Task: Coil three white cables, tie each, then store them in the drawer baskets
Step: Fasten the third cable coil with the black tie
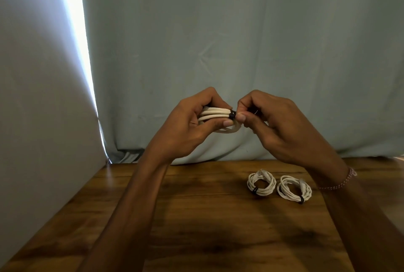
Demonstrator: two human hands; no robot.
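Raised above the wooden table [196,217], my left hand [192,123] grips a coiled white cable [215,114] with its loops bunched together. A black tie [232,115] wraps the coil at its right end, and my right hand [271,118] pinches that tie with thumb and forefinger. Two other coiled white cables lie on the table at the right, side by side: one [261,183] and one [294,188], each bound by a black tie.
A pale blue-grey curtain [240,42] hangs behind the table's far edge. A white panel [39,118] stands along the left side, with a bright gap of light beside it. A beaded bracelet [343,181] is on my right wrist. No drawer or basket is in view.
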